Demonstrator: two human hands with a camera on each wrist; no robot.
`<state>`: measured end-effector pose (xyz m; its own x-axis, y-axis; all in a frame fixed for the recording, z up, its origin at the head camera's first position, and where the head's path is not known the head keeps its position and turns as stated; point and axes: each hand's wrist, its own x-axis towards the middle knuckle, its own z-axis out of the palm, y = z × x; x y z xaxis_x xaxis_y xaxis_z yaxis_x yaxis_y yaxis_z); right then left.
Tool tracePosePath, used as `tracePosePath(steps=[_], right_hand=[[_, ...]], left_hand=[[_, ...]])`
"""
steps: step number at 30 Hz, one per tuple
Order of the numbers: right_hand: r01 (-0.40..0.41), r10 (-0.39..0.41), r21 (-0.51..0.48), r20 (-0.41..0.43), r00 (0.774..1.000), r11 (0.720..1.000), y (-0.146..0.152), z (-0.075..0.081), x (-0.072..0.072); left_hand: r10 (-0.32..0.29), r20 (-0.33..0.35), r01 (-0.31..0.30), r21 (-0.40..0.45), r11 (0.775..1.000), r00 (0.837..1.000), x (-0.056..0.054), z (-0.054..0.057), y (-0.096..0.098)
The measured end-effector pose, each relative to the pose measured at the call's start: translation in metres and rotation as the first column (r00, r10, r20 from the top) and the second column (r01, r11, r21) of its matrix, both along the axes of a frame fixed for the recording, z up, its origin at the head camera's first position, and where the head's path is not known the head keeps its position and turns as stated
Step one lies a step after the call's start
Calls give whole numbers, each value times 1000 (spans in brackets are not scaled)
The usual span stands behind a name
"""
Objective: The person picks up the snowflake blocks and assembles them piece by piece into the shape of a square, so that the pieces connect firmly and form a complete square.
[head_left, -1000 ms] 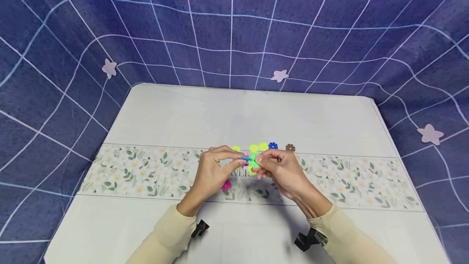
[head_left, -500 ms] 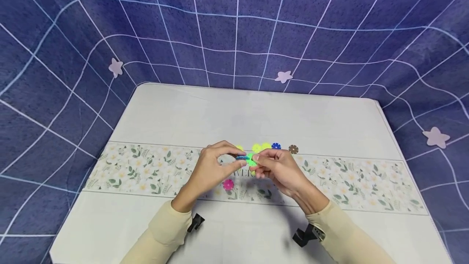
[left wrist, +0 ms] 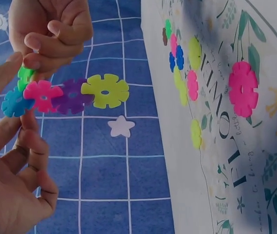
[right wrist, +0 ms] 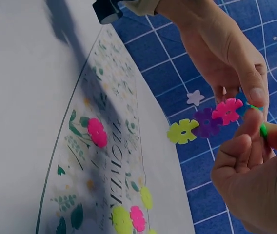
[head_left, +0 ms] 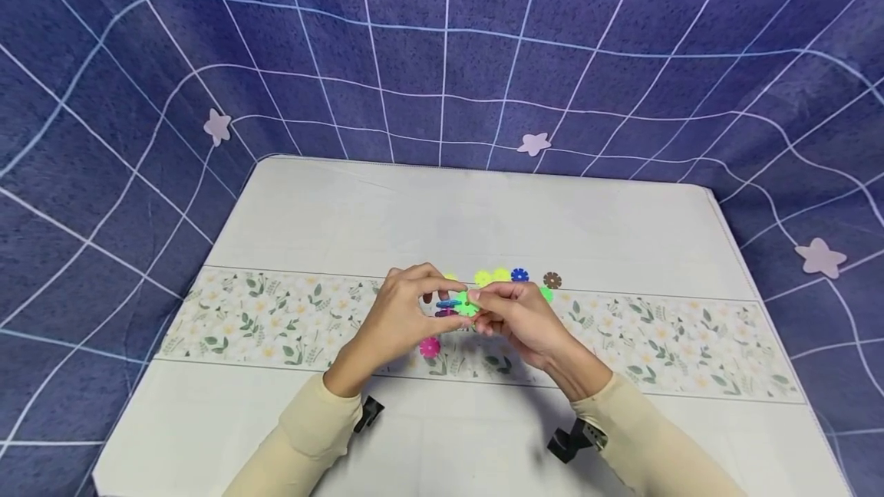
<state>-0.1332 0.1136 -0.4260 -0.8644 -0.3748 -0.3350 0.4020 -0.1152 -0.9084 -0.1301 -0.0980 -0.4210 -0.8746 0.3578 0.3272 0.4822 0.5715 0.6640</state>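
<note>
A short chain of flower-shaped interlocking discs hangs in the air between my hands. In the left wrist view it runs from a yellow disc [left wrist: 114, 92] through a purple disc [left wrist: 72, 99] and a pink disc [left wrist: 43, 96] to a blue disc [left wrist: 17, 102]. A bright green disc [head_left: 467, 304] meets the blue one, partly covered by fingers. My left hand [head_left: 407, 309] holds the chain at this end between thumb and finger. My right hand [head_left: 528, 320] pinches the green disc between thumb and fingers. Whether the green disc is slotted into the blue one I cannot tell.
On the white table [head_left: 483, 213] with its floral band lies a loose pink disc [head_left: 430, 347] near my left wrist. Beyond my hands are yellow discs [head_left: 500, 274], a dark blue disc [head_left: 520, 274], a brown disc [head_left: 552, 280] and another green disc [head_left: 545, 294]. A blue gridded curtain [head_left: 476, 60] surrounds the table.
The green disc has turned to show its flat face more fully. My left thumb and finger have spread wider around it, and more of the chain shows between them.
</note>
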Motion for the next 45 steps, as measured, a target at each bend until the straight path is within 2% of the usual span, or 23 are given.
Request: tracePosePath(steps=[6,12,14,16,18,19,21,22,24,26,27,29,31,33,35,36,37,39,43,45], right_hand=[[25,-25,6,21,999,1000,-6,0,0],[-11,10,29,26,1000,1000,-7,-6,-4],[-13,14,82,-2,1000,997,-6,-15,-7],[-21,30,180,-48,998,984,-5,-26,-8],[-48,88,309,-116,989,950,-7,-40,-7],[-70,135,376,-150,979,924,-10,-46,-5],[-105,252,503,-235,939,858,-17,-57,-1],[-109,312,557,-284,907,823,-23,-61,2],[-85,414,642,-382,826,762,-33,-67,8],[-18,487,704,-473,734,710,-43,-72,11],[14,513,725,-501,697,689,-47,-74,13],[76,559,756,-544,626,650,-53,-77,16],[138,591,771,-577,564,622,-58,-81,17],[179,613,777,-595,519,603,-60,-82,17],[206,627,779,-606,489,593,-61,-82,17],[208,630,781,-605,487,589,-62,-82,17],[198,628,782,-601,494,591,-62,-82,16],[160,617,784,-580,532,599,-62,-81,14],[70,579,776,-525,624,627,-60,-79,10],[50,566,766,-515,643,640,-58,-78,9]], left_hand=[[-19,-32,18,-38,999,999,-1,0,-4],[-29,-31,27,-55,998,999,-4,2,-14],[-13,-22,12,-36,999,1000,-4,3,-18],[3,-19,-3,0,1000,1000,-4,4,-22],[16,-15,-16,39,999,1000,-3,5,-26],[19,-15,-18,57,998,1000,-4,6,-28],[16,-14,-14,82,996,1000,-4,6,-31],[12,-11,-11,91,996,1000,-4,6,-32],[5,-6,-4,105,994,1000,-5,5,-32],[3,3,-3,117,993,1000,-4,4,-32],[3,7,-4,120,993,1000,-4,4,-32],[2,10,-4,126,992,1000,-3,3,-31],[6,9,-7,127,992,1000,-3,3,-31],[7,6,-8,126,992,1000,-3,3,-31],[9,4,-9,126,992,1000,-3,2,-31],[10,6,-11,127,992,1000,-3,2,-31],[11,8,-11,128,992,1000,-3,2,-31],[6,15,-8,131,991,1000,-4,2,-31],[-12,25,9,131,991,1000,-4,1,-30],[-18,27,15,126,992,999,-4,0,-30]])
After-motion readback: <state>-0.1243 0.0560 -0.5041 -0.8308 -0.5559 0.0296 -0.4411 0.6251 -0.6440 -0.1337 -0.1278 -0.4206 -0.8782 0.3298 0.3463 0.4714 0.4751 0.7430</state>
